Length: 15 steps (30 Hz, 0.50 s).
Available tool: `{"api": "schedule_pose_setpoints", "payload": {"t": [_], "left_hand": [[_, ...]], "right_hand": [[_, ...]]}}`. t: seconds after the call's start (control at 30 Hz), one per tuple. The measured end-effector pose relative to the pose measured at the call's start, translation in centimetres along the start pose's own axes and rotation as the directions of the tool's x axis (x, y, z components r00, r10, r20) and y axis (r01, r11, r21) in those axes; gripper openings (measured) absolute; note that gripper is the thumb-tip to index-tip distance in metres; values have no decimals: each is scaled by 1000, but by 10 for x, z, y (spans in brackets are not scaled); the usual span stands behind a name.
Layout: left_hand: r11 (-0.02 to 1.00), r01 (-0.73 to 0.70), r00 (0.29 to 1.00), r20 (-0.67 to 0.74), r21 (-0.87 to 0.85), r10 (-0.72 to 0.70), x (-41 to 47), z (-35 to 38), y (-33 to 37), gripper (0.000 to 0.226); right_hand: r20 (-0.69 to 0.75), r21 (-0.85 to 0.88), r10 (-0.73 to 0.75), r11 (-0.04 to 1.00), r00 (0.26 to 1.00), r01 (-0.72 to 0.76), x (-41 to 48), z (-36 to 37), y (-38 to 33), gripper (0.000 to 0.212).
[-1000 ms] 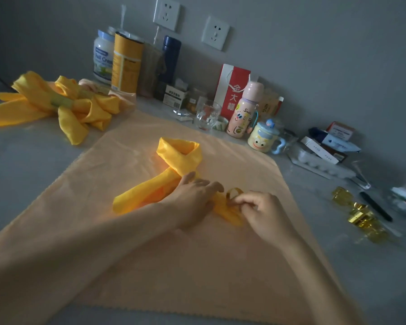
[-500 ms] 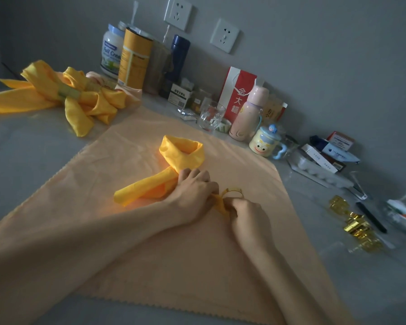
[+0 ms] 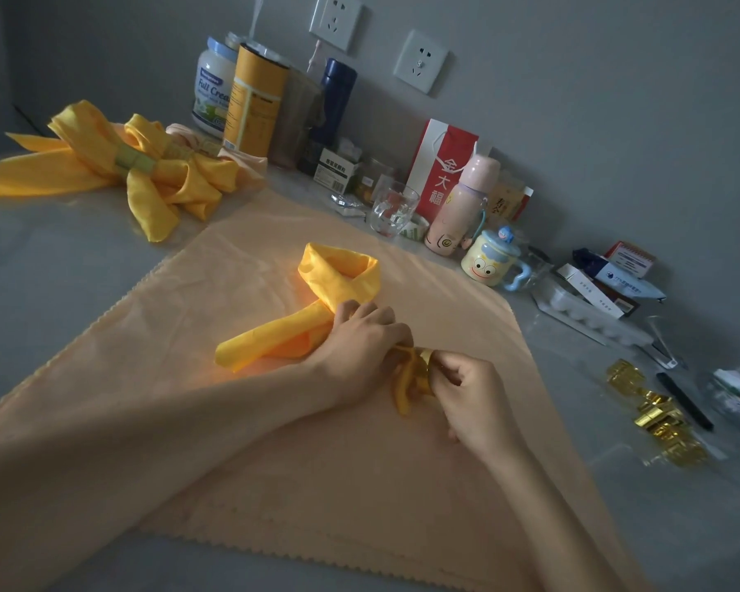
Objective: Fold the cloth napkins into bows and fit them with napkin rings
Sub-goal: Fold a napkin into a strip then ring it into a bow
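Worktop: glossy grey worktop [image 3: 60,271] under a spread peach cloth with scalloped edges [image 3: 274,442].
Napkin: yellow satin cloth napkin [image 3: 317,288], looped and crossed, lies mid-cloth.
Left hand: left hand [image 3: 364,348], fingers curled, pinches the napkin at its crossing.
Right hand: right hand [image 3: 475,403], fingers grasping a gold metal napkin ring [image 3: 424,360] threaded on one tail.
Risk: the slippery tail may bunch or slip from the ring; a loosened left pinch would let the loop unfold.
Room: grey wall, white sockets [image 3: 336,19]; finished yellow bows [image 3: 146,173] far left; spare gold rings [image 3: 658,416] right.
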<state>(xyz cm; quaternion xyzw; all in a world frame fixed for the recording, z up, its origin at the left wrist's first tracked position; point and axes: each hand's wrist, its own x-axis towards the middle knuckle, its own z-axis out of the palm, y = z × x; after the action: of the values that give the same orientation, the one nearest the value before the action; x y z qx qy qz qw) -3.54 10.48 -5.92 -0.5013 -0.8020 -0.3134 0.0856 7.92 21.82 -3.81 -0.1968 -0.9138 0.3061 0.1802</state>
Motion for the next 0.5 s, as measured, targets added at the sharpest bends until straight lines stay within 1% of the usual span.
{"api": "schedule_pose_setpoints", "payload": {"t": [0.1,0.17,0.23,0.3,0.33,0.4,0.5], "left_hand": [[999,-20,999,-33,-35,19,-1,-2,0,24],[997,-37,998,-52,-67,34,-1,-3,1,28],[993,-67,996,-60,-92,62,-4,-4,3,44],[986,-151,988,-46,-76,148,-6,-4,6,61],[978,-197,980,-29,-68,196,-7,-3,6,65],[969,-242,970,23,-50,243,-8,-2,6,63],[972,-234,970,52,-33,236,-6,-2,5,61]], "right_hand": [[-7,-55,-47,997,999,46,2,5,-2,21],[-41,-68,-24,997,999,21,3,6,-1,21],[-63,-72,4,997,998,-9,3,8,-2,20],[-90,-61,7,998,996,-12,2,8,-1,14],[-101,-51,8,999,995,-13,2,8,-1,10],[-100,-39,0,999,995,-4,3,8,0,11],[-88,-45,-32,999,996,28,3,6,4,12]]}}
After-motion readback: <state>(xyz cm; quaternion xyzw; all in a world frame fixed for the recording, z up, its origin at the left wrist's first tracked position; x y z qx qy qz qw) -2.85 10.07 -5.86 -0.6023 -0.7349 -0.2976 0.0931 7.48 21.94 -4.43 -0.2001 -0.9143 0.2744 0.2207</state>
